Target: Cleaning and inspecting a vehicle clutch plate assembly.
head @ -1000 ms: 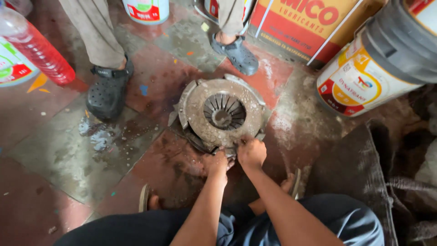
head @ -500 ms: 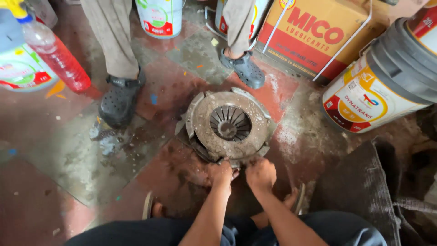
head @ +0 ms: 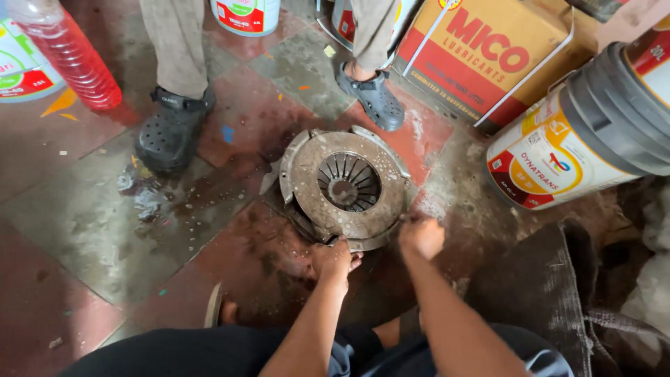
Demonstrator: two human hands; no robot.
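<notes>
The tiled floor (head: 105, 230) spreads widest to the left of the hands, stained and wet, with open room there. Beyond the hands and to their right, a yellow-and-red cardboard box (head: 488, 56) and a tilted white pail (head: 558, 146) with a grey lid crowd that side; what the pail holds cannot be seen. A dark mat (head: 537, 293) lies just right of the hands. Straight ahead of them rests the rusty round clutch cover (head: 345, 185), flat on the floor. Past it stand another person's legs in dark clogs (head: 171, 129). Far left, a clear bottle (head: 66, 52) holds red liquid. The left hand (head: 333, 260) grasps the cover's near rim; the right hand (head: 421, 237) is clenched at its near-right edge.
</notes>
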